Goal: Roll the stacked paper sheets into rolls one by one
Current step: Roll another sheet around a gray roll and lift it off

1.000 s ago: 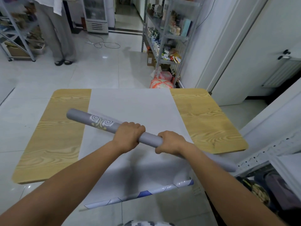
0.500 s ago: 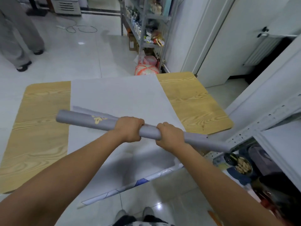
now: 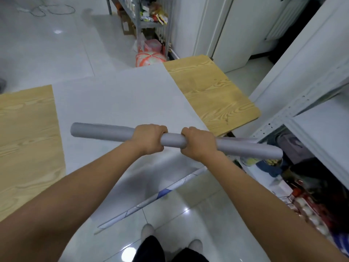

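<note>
Roll: the grey paper roll [image 3: 113,132] is hanging level in the air, gripped at its middle. It is extending far to the left of the fingers and, on the right, past the table edge.
Change: the yellow printed motif seen 0.5 s ago left of the fingers is no longer showing and that stretch is plain grey. The loose flap is now trailing right of the fingers.
Left hand: the left hand [image 3: 149,138] is gripping the roll, fingers curled round it and pressed together, knuckles up.
Right hand: the right hand [image 3: 198,143] is gripping the roll just beside the left, fingers curled the same way.
Stack: the stacked sheets [image 3: 122,99] are lying flat below and beyond the fingers on the wooden table [image 3: 211,91]. Their near curled edge [image 3: 166,191] is overhanging the table.
Containers: a blue container [image 3: 268,167] under the roll's right end is holding yellowish pieces, too blurred to identify. A metal rack [image 3: 139,25] far beyond the fingers is holding packaged goods.
Edges: white shelving [image 3: 309,114] is standing near the roll's right end.
Room: bare tabletop is lying to the left of the fingers.
</note>
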